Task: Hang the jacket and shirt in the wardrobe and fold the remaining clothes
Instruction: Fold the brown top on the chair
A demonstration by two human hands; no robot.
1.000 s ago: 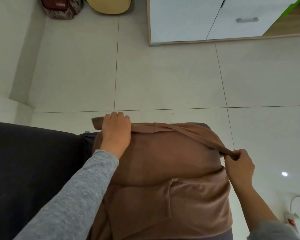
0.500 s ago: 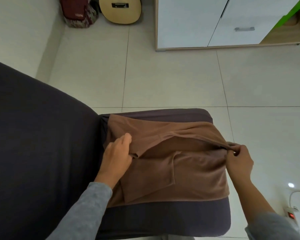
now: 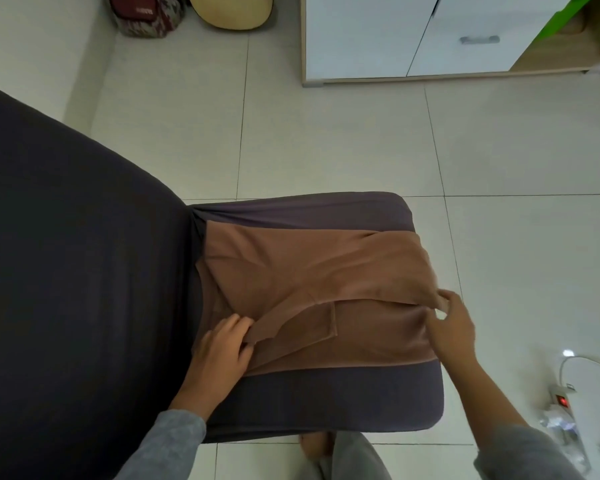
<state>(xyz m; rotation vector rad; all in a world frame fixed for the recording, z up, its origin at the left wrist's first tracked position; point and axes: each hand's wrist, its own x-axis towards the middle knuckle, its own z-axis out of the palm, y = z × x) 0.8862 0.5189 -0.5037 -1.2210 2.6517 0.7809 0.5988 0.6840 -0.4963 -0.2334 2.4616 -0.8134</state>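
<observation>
Brown garment: laid partly folded on dark sofa seat cushion; near-left folded corner pinched by left hand; right edge gripped between fingertips of right hand

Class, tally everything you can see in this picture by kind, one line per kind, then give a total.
Brown garment: 1
Sofa cushion: 1
Hands: 2, left hand, right hand
Guitar: 1
Red bag: 1
White cabinet: 1
Power strip: 1
Total: 8

Folded garment lies on seat cushion, wardrobe behind.
</observation>
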